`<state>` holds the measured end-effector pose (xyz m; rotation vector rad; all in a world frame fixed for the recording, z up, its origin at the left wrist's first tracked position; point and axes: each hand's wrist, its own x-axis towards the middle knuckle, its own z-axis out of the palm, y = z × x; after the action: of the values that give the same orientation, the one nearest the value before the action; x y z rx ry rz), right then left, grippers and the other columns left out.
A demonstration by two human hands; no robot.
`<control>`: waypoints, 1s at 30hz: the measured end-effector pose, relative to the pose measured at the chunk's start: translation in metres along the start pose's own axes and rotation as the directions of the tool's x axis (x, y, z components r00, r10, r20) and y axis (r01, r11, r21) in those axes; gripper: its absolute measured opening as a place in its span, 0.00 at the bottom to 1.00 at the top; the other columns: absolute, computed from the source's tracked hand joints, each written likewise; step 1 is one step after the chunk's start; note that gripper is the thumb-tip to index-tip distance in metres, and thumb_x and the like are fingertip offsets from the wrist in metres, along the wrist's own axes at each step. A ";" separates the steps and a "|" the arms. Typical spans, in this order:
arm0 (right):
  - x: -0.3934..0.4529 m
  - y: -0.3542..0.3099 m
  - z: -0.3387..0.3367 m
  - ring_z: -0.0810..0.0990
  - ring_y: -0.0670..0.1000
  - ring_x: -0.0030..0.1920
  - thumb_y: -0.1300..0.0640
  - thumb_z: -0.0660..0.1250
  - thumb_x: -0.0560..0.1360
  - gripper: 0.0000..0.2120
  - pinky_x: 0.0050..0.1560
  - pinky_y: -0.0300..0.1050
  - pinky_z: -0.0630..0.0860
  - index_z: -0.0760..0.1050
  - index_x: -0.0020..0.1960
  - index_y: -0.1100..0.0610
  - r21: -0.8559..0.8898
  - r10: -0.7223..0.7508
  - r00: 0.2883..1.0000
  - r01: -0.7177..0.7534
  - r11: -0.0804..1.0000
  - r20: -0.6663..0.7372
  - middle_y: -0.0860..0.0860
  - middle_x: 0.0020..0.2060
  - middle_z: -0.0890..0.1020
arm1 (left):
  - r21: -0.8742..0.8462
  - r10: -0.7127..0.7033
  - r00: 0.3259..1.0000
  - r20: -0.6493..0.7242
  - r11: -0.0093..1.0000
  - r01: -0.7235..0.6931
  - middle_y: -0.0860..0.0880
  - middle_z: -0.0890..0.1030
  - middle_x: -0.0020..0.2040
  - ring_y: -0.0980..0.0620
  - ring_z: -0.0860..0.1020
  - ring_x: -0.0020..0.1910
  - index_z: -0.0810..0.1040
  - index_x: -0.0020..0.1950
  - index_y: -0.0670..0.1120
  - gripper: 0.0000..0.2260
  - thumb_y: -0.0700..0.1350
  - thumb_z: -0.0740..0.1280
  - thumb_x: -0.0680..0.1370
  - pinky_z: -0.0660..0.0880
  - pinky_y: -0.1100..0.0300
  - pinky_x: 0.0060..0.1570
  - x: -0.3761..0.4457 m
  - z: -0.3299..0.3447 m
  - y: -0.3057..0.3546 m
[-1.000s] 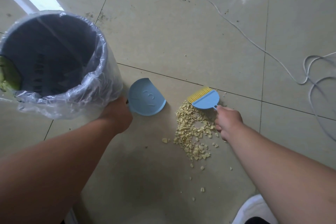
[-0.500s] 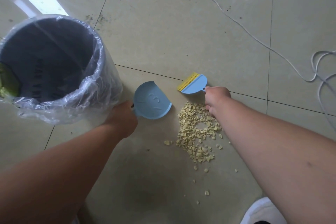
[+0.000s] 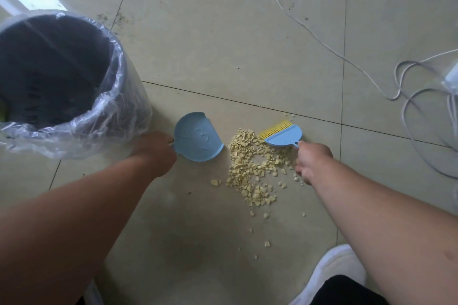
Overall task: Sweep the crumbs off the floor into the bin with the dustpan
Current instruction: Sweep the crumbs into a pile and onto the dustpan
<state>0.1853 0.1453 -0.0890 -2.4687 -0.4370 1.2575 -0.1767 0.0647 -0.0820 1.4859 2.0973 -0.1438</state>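
A heap of pale yellow crumbs (image 3: 252,171) lies on the beige tiled floor (image 3: 223,44). My left hand (image 3: 156,153) grips the handle of a small blue dustpan (image 3: 197,140), which rests on the floor just left of the heap with its open edge toward the crumbs. My right hand (image 3: 311,162) holds the handle of a small blue brush with yellow bristles (image 3: 282,135). The bristles sit at the heap's upper right edge. A grey bin lined with a clear plastic bag (image 3: 74,126) stands at the left, close to my left hand.
A white cable (image 3: 319,39) runs across the tiles and coils at the right edge. A few stray crumbs (image 3: 266,244) lie below the heap. My white shoe (image 3: 329,272) shows at the bottom right.
The brush has come back down and right, from above the heap to its upper right edge. The dustpan has edged closer to the crumbs.
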 end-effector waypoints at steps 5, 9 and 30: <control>-0.004 -0.008 -0.008 0.59 0.48 0.23 0.53 0.65 0.80 0.10 0.25 0.39 0.57 0.84 0.52 0.55 0.096 -0.129 0.991 0.126 0.987 0.025 0.47 0.25 0.66 | -0.048 0.003 1.000 0.005 0.999 -0.002 0.51 0.84 0.41 0.45 0.81 0.44 0.83 0.46 0.51 0.09 0.52 0.64 0.78 0.68 0.59 0.40 -0.002 -0.005 0.006; 0.000 -0.028 -0.021 0.70 0.52 0.28 0.51 0.66 0.79 0.09 0.31 0.38 0.66 0.85 0.53 0.51 -0.029 -0.338 0.938 0.337 0.941 -0.076 0.48 0.29 0.75 | -0.121 0.004 1.000 0.013 0.993 -0.002 0.52 0.81 0.34 0.48 0.79 0.36 0.83 0.43 0.50 0.10 0.48 0.64 0.79 0.64 0.62 0.30 0.001 -0.012 0.017; 0.012 -0.034 -0.019 0.79 0.59 0.49 0.54 0.65 0.82 0.12 0.44 0.44 0.70 0.85 0.56 0.57 -0.538 -0.763 0.611 0.724 0.432 0.211 0.56 0.47 0.82 | -0.165 0.035 0.999 0.019 0.986 -0.031 0.47 0.78 0.30 0.47 0.74 0.31 0.77 0.35 0.43 0.10 0.40 0.63 0.76 0.65 0.60 0.29 0.008 -0.001 0.010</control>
<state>0.2037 0.1777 -0.0723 -2.1861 -1.9124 0.6755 -0.1697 0.0754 -0.0825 1.4130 2.0144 0.0262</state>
